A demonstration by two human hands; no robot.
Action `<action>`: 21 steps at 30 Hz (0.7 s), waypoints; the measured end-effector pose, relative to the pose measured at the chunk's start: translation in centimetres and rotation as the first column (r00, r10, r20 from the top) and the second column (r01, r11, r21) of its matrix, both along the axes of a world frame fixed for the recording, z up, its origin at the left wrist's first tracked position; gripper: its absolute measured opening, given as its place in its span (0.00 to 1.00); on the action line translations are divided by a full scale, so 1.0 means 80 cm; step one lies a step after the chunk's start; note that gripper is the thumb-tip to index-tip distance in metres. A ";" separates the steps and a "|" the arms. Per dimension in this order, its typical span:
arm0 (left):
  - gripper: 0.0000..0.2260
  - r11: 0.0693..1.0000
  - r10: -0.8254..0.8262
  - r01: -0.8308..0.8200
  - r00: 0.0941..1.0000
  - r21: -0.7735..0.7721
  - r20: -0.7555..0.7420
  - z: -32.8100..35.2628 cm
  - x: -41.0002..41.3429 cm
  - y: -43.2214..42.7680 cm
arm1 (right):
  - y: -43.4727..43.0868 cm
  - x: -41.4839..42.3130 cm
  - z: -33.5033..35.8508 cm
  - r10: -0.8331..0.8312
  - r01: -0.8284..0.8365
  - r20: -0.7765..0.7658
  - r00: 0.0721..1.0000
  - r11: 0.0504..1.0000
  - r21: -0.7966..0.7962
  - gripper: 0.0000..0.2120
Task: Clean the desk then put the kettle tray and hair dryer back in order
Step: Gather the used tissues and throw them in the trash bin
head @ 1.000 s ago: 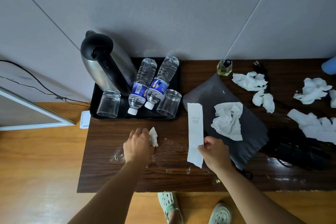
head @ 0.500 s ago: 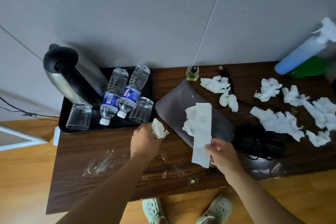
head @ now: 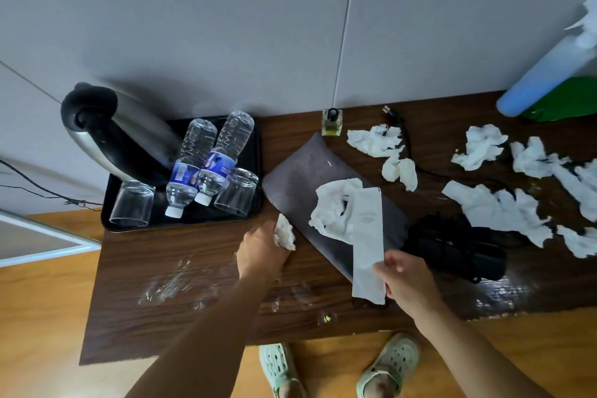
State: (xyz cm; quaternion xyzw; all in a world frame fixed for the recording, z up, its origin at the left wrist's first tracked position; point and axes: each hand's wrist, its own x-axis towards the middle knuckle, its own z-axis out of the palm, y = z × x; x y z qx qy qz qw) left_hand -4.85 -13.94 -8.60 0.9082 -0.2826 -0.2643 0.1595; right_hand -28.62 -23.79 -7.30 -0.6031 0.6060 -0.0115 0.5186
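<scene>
Left hand (head: pixel 261 252) is curled tight round a small crumpled tissue wad (head: pixel 284 233), knuckles low over the desk (head: pixel 193 249), just off the front right corner of the tray (head: pixel 181 224) and at the near edge of the grey cloth (head: pixel 300 178). Right hand (head: pixel 403 281) pinches the lower end of a long paper strip (head: pixel 368 242) between thumb and fingers. The strip stands up across the cloth and overlaps the crumpled tissue (head: pixel 332 210) lying on it. A second ago the left hand was on the wet smears (head: pixel 168 284) in front of the tray. It has since travelled right, and the smears lie behind it, glistening. The strip has also shifted right, from the cloth's left edge to over the tissue. Little has changed in the last half second. The kettle (head: pixel 106 132) sits at the tray's back left. Two water bottles (head: pixel 190 165) lie side by side on the tray, caps toward the front. One upturned glass (head: pixel 132 203) sits left of them and another glass (head: pixel 237 192) right. The hair dryer (head: pixel 458 252), black, lies on the desk just right of the cloth, its cord running back to a plug (head: pixel 387 111) by the wall. Loose tissues (head: pixel 497 210) are scattered over the right half. A small bottle of yellow liquid (head: pixel 331 123) stands at the wall, and a blue spray bottle (head: pixel 542 84) is at the far right.
</scene>
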 end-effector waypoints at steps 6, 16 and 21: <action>0.10 0.995 -0.021 0.015 0.997 0.095 0.068 -0.004 -0.014 -0.002 | -0.016 -0.013 0.003 0.006 -0.007 0.040 0.999 1.000 0.024 0.10; 0.07 0.981 -0.068 0.045 0.991 -0.188 -0.117 0.044 -0.043 -0.070 | -0.054 -0.039 0.020 -0.005 0.003 0.095 0.995 1.000 0.027 0.07; 0.23 0.928 -0.366 0.368 0.930 -0.061 0.037 0.015 -0.088 -0.130 | -0.077 -0.072 0.029 -0.048 0.043 0.139 0.989 0.999 0.033 0.09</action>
